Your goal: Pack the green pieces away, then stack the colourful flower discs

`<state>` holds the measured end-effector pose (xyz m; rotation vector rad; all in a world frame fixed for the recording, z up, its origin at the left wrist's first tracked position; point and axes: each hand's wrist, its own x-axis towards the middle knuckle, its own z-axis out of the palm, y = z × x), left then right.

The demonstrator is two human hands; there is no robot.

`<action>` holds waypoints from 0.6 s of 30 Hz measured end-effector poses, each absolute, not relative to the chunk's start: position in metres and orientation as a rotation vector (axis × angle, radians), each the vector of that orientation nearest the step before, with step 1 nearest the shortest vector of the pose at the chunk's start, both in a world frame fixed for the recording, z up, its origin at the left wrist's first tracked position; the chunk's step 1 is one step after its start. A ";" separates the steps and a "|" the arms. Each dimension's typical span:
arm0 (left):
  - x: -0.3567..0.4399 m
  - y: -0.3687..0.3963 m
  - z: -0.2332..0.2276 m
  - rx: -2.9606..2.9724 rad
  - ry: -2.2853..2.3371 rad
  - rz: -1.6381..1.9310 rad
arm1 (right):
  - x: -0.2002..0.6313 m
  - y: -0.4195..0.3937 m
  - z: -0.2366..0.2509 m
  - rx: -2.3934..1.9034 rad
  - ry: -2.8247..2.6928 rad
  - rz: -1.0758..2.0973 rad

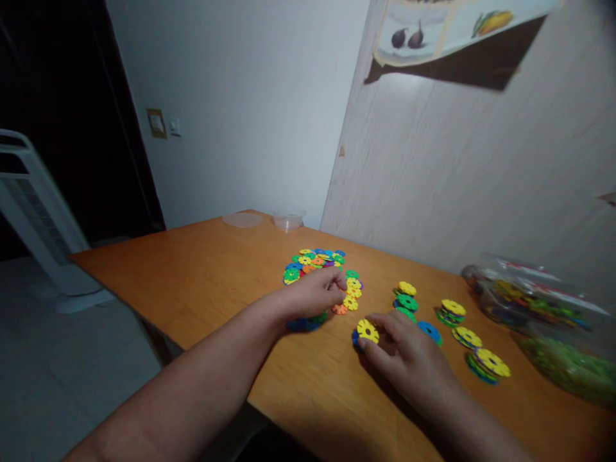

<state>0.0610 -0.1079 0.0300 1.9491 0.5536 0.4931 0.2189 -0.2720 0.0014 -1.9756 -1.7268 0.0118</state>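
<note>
Left hand (315,292) grip pinches a disc (colour hidden) — right hand (409,350) fingertips touch yellow disc (368,330).

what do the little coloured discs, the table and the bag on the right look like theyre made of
The coloured discs look like moulded plastic: bright flat colours, notched rims. The table looks like wood or wood-look laminate: orange-brown with faint grain lines and a soft sheen. The bag seems to be thin clear plastic film: crinkled and glossy, with more pieces showing through.
</note>
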 end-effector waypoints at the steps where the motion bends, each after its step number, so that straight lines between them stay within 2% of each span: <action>1: 0.057 -0.103 0.033 1.987 0.604 0.522 | 0.219 -0.273 0.002 -2.011 -1.749 0.015; 5: 0.038 -0.091 0.040 2.113 0.749 0.506 | 0.218 -0.273 0.001 -2.083 -1.813 0.067; 12: 0.024 -0.090 0.048 2.514 0.824 0.092 | 0.219 -0.271 -0.004 -2.122 -1.734 0.141; 18: 0.029 -0.086 0.046 2.706 0.772 0.021 | 0.221 -0.269 -0.005 -2.148 -1.702 0.159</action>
